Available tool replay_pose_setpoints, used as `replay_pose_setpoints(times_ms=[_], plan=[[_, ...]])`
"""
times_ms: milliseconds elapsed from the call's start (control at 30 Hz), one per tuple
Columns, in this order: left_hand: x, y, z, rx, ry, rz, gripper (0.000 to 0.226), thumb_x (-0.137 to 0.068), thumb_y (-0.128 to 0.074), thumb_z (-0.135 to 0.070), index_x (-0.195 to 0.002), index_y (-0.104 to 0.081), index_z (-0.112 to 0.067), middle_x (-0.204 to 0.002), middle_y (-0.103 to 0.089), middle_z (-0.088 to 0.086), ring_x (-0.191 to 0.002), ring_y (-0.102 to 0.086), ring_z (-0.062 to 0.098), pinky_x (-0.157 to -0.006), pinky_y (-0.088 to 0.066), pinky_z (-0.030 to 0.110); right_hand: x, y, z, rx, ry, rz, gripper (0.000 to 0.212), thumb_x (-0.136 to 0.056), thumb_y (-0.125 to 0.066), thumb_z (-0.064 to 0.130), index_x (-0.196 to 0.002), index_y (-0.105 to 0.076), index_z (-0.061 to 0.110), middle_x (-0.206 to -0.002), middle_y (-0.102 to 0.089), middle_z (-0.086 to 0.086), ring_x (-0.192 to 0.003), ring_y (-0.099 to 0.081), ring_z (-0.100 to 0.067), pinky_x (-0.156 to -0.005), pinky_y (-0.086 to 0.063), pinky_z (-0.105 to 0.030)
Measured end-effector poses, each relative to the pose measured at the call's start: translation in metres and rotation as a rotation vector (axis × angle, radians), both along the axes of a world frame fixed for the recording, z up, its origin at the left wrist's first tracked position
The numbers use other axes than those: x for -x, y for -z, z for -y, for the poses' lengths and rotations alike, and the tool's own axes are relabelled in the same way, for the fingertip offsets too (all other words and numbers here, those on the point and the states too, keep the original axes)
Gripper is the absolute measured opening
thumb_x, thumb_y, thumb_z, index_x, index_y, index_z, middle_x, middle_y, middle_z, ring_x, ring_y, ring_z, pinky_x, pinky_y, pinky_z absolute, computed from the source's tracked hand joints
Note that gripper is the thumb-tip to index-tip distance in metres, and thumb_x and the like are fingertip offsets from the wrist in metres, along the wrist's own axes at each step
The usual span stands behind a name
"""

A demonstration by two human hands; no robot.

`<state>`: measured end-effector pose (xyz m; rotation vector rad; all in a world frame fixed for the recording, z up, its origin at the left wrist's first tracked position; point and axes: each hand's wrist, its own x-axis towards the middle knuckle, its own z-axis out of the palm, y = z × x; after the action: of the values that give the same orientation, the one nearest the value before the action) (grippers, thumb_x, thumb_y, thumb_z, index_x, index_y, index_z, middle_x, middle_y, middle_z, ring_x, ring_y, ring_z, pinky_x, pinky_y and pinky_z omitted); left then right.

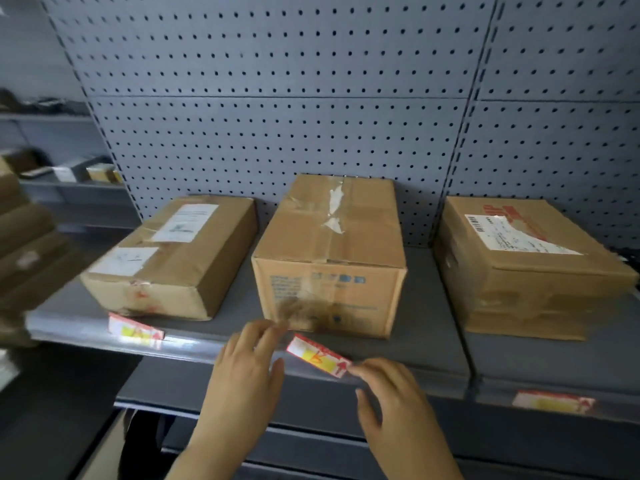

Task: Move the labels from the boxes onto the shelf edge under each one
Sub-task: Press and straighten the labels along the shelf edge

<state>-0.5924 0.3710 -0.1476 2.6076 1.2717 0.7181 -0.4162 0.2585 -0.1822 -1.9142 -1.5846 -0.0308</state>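
Label (pixel 318 356) in red and yellow is hanging before the middle box (pixel 330 261), the right hand (pixel 391 393) pinching its end while the left hand (pixel 247 362) is hovering relaxed beside it. Labels under the left box (pixel 169 258) and right box (pixel 526 268) are already sitting on the shelf edge (pixel 398 379); this one looks like the last.

Matt cardboard boxes (pixel 329 258), glossy shelf edge (pixel 194 344)

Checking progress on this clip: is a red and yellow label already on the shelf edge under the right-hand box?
Yes, a red and yellow label sits on the shelf edge below the right-hand box.
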Motion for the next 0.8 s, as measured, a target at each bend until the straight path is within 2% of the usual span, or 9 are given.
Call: replay_pose_setpoints(times_ms=[133,233,300,367,467,600,800], plan=[[0.006,0.000,-0.026,-0.023,0.193,0.004,0.066,-0.062,-0.082,-0.011,-0.118,-0.052,-0.030,-0.103,-0.065,-0.004,-0.081,-0.066,0.023,-0.062,-0.055,0.034,0.035,-0.010,-0.026,0.083,0.196,-0.051,0.022,-0.084,-0.070,0.018,-0.103,-0.066,0.029,-0.103,-0.060,0.012,-0.097,-0.057,-0.010,-0.072,-0.053,-0.028],[0.005,0.002,-0.033,-0.063,0.298,-0.007,0.050,-0.058,-0.085,-0.013,-0.099,-0.061,-0.029,-0.091,-0.065,-0.008,-0.073,-0.065,0.018,-0.057,-0.049,0.027,0.048,-0.018,-0.034,0.133,0.283,-0.037,0.020,-0.088,-0.066,0.026,-0.108,-0.065,0.030,-0.105,-0.061,0.012,-0.100,-0.058,-0.012,-0.076,-0.053,-0.029],[0.005,0.004,-0.035,-0.073,0.331,0.021,0.040,-0.057,-0.085,-0.010,-0.086,-0.063,-0.027,-0.084,-0.064,-0.007,-0.069,-0.064,0.017,-0.055,-0.047,0.023,0.050,-0.020,-0.036,0.134,0.314,-0.009,0.020,-0.082,-0.074,0.022,-0.100,-0.067,0.028,-0.095,-0.063,0.012,-0.090,-0.060,-0.011,-0.069,-0.054,-0.028],[0.004,0.010,-0.038,-0.057,0.349,0.058,0.035,-0.059,-0.082,-0.004,-0.080,-0.064,-0.024,-0.080,-0.063,-0.005,-0.066,-0.063,0.018,-0.054,-0.048,0.023,0.047,-0.017,-0.035,0.119,0.314,-0.002,0.021,-0.078,-0.077,0.017,-0.093,-0.067,0.027,-0.088,-0.063,0.011,-0.082,-0.060,-0.011,-0.063,-0.052,-0.027],[0.003,0.016,-0.041,-0.029,0.371,0.093,0.033,-0.057,-0.081,0.001,-0.077,-0.068,-0.022,-0.076,-0.065,-0.003,-0.064,-0.064,0.019,-0.050,-0.051,0.026,0.039,-0.014,-0.033,0.131,0.255,0.043,0.022,-0.079,-0.075,0.011,-0.086,-0.062,0.027,-0.084,-0.059,0.010,-0.078,-0.056,-0.012,-0.061,-0.047,-0.026],[0.003,0.018,-0.038,-0.017,0.371,0.084,0.038,-0.049,-0.087,0.000,-0.075,-0.072,-0.024,-0.072,-0.065,-0.005,-0.061,-0.065,0.017,-0.049,-0.048,0.022,0.034,-0.016,-0.034,0.186,0.237,0.142,0.033,-0.071,-0.077,0.000,-0.079,-0.059,0.027,-0.082,-0.054,0.009,-0.073,-0.053,-0.013,-0.053,-0.041,-0.024],[0.003,0.026,-0.028,-0.067,0.370,-0.007,0.048,-0.044,-0.090,-0.009,-0.087,-0.074,-0.025,-0.078,-0.064,-0.004,-0.063,-0.063,0.017,-0.051,-0.049,0.025,0.027,-0.022,-0.030,0.169,0.192,0.225,0.040,-0.060,-0.081,-0.006,-0.079,-0.063,0.023,-0.083,-0.055,0.005,-0.073,-0.055,-0.016,-0.050,-0.041,-0.026]])
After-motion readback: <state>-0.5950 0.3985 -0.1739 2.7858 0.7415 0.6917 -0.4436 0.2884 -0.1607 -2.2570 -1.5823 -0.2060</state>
